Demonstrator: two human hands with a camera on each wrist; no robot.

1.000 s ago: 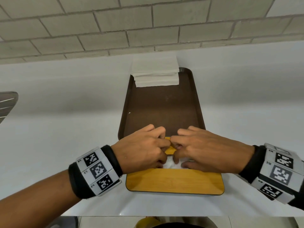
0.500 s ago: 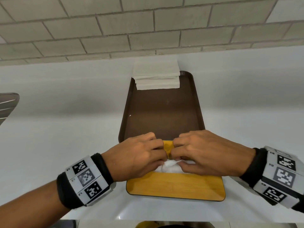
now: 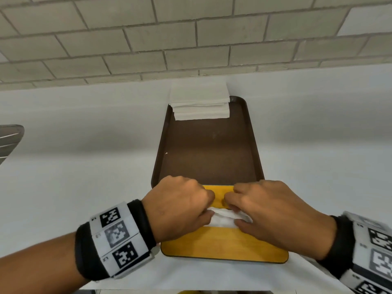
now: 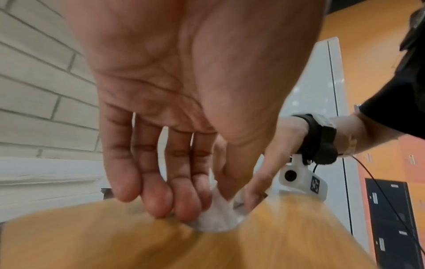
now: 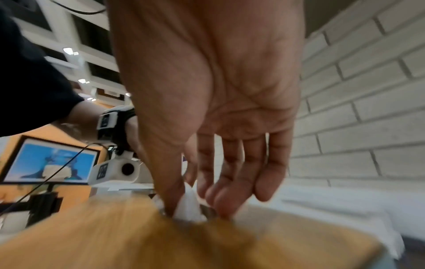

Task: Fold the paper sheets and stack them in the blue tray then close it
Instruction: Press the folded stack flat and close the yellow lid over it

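Observation:
A white paper sheet [image 3: 222,219] lies bunched on a yellow wooden board [image 3: 222,245] at the near end of a brown tray [image 3: 212,149]. My left hand [image 3: 209,211] pinches the sheet's left part between thumb and curled fingers. My right hand [image 3: 233,211] pinches its right part the same way. The two hands almost touch. In the left wrist view the left hand [image 4: 207,205] holds the crumpled sheet [image 4: 216,218] against the board. In the right wrist view the right hand [image 5: 195,196] pinches the sheet [image 5: 188,209]. A stack of white paper [image 3: 200,102] rests at the tray's far end.
The trays sit on a white table [image 3: 84,166] against a grey brick wall [image 3: 191,39]. A dark striped object [image 3: 8,141] pokes in at the left edge. The table's near edge runs just below the board.
Both hands have drawn back toward me along the board, gathering the sheet between them. More yellow board now shows beyond the knuckles, and more white paper shows between the thumbs.

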